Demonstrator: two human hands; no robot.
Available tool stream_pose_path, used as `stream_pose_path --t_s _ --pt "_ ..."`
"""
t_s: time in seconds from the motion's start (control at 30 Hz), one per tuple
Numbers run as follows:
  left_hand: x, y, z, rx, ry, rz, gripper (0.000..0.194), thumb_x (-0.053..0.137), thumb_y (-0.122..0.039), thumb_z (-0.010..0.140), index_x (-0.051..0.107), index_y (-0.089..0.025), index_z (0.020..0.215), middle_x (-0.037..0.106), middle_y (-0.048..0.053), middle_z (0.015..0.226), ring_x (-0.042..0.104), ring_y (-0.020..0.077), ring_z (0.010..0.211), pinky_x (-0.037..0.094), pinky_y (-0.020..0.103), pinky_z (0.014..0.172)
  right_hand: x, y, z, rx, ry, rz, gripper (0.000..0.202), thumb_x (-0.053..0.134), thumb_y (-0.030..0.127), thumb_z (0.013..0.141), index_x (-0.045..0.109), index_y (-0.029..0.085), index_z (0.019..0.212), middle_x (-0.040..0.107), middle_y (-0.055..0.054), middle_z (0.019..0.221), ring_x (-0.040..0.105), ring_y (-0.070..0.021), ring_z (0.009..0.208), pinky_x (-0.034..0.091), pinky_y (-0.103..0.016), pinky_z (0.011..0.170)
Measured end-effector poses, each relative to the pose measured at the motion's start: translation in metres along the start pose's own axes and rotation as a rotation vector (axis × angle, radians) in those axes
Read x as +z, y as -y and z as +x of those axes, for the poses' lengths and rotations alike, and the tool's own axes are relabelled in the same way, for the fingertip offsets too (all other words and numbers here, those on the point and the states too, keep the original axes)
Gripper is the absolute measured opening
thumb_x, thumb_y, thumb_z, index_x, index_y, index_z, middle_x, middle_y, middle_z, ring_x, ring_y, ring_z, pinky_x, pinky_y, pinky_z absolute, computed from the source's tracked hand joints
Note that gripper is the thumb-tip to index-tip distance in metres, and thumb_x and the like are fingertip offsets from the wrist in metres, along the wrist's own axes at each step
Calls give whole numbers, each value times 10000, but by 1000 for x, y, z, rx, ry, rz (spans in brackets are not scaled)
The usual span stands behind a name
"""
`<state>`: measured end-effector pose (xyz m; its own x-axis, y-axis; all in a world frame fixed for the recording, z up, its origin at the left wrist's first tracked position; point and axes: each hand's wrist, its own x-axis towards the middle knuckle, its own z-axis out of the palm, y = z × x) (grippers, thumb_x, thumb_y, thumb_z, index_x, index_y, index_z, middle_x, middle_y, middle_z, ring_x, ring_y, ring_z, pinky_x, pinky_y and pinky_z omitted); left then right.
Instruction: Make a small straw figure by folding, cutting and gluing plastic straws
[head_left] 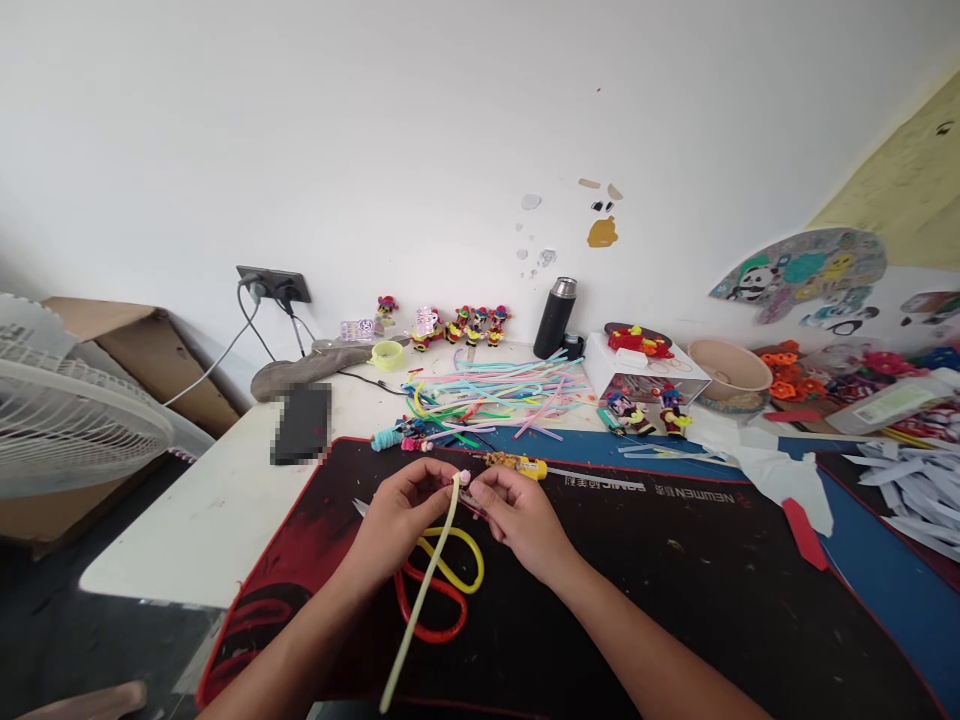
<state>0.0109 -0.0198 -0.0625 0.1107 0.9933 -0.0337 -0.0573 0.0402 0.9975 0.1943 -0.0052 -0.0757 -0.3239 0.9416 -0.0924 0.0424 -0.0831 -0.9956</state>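
Note:
Both hands meet over the black mat (637,600). My left hand (405,505) has its fingers closed round a small pink piece (464,478), from which a long pale yellow-green strip (422,600) hangs toward the mat's front edge. My right hand (519,510) pinches the other side of this small work; the fingers hide much of it. Scissors with one red and one yellow handle loop (431,632) lie on the mat beneath the hands, their blade tip showing left of my left hand. A yellow tool (534,468) lies just beyond my right hand.
Colourful fuzzy strips (517,385) are spread behind the mat. A black bottle (556,318) stands by the wall, with small figures (480,325) to its left. At right are a white box (645,378) and a pinkish bowl (729,367). A fan (82,390) stands at left.

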Motion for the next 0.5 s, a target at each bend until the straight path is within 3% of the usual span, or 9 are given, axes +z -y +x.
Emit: stream_pose_path --t_s 0.17,0.5 --pt "0 0 -2 -33 20 -14 327 831 -477 781 741 -191 912 728 41 856 660 203 801 536 294 746 2 -3 2 -9 -57 19 442 688 633 853 642 194 882 494 71 538 373 -81 415 245 -218 408" --pt "1 6 -1 -76 35 -107 333 844 -453 791 738 -182 953 726 40 852 660 178 773 536 284 745 5 -4 3 -55 -42 43 368 688 548 900 641 184 878 522 66 555 388 -74 421 264 -215 417"
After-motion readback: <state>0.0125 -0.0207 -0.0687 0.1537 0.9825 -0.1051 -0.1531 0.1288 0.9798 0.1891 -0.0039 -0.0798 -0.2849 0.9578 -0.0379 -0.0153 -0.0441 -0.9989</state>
